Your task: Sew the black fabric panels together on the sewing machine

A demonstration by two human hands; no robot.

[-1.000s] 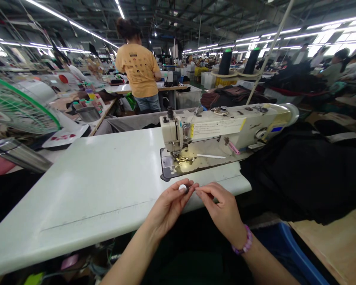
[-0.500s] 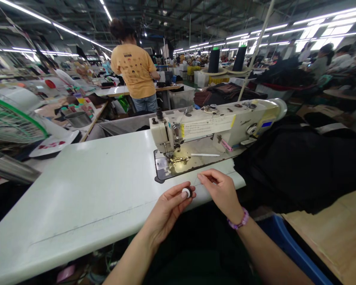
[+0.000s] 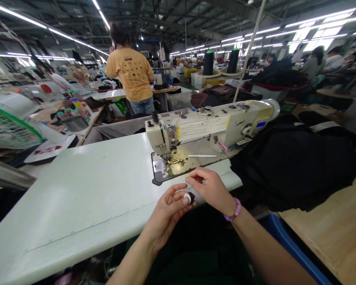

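Between the thumb and fingers of my left hand (image 3: 172,204) is a small bobbin (image 3: 189,197) with a white face and dark thread around it. My right hand (image 3: 207,184) is closed in a pinch just above and to the right of the bobbin. A fine thread seems to run between the two hands, though it is barely visible now. Both hands hover over the front edge of the pale table (image 3: 101,178). Just behind them stands a sewing machine (image 3: 201,126), its needle area lit. A white pen-like stick (image 3: 202,156) lies on the machine bed.
Black fabric (image 3: 296,166) is heaped right of the machine, beside a blue bin (image 3: 290,245). A green-rimmed fan (image 3: 12,122) stands at the left. Dark thread cones (image 3: 208,63) rise behind the machine. A person in a yellow shirt (image 3: 129,73) stands farther back.
My right hand has moved left, closer to the bobbin. In my left hand the bobbin has tilted a little, and the index finger has lifted from it. The view has shifted slightly.
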